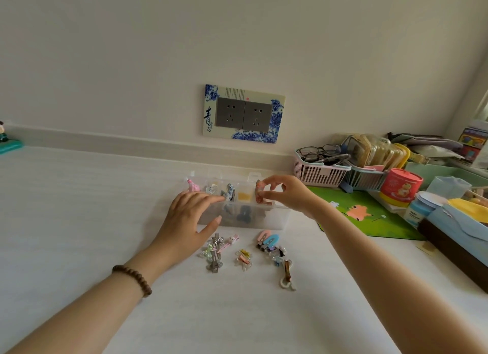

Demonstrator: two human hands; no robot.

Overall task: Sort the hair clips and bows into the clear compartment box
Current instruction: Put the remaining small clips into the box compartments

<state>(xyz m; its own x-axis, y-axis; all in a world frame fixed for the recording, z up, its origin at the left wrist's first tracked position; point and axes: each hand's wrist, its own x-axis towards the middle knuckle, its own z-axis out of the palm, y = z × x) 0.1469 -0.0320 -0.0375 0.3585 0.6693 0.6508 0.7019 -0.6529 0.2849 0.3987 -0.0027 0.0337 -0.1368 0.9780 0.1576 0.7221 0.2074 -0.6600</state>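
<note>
While the person leans over the white table (79, 221), the clear compartment box (264, 221) sits near the wall, just past both hands. It is a long plastic box with see-through, slightly cloudy walls and a row of little square spaces on top.

A pink clip (192, 186) stands in the far left space. A blue-grey bow (229, 191) fills a middle one, and something yellow (245, 195) lies in the next. Dark shapes show through the front wall, too blurry to name.

On the table in front of the box lie loose clips: shiny silver clips (215, 260), a bunny clip (233, 239), tiny orange clips (244, 257), two smooth rounded clips (268, 239) in pink and blue, and a brown clip (286, 273) with a white ring.

On the wall, a socket plate (244, 113) has blue flowers and one big black character, 青. The smaller writing is too tiny to read. A red tub (401, 184) on the right shows a cartoon picture, and I cannot read its words.

The left hand (188, 216) lies flat with straight fingers on the left part of the box, thumb spread wide. A brown bead bracelet (133, 277) is on that wrist. The right hand (287, 192) pinches a small pink patterned bow (260, 195) with its fingertips, right over the box's right-end space.
</note>
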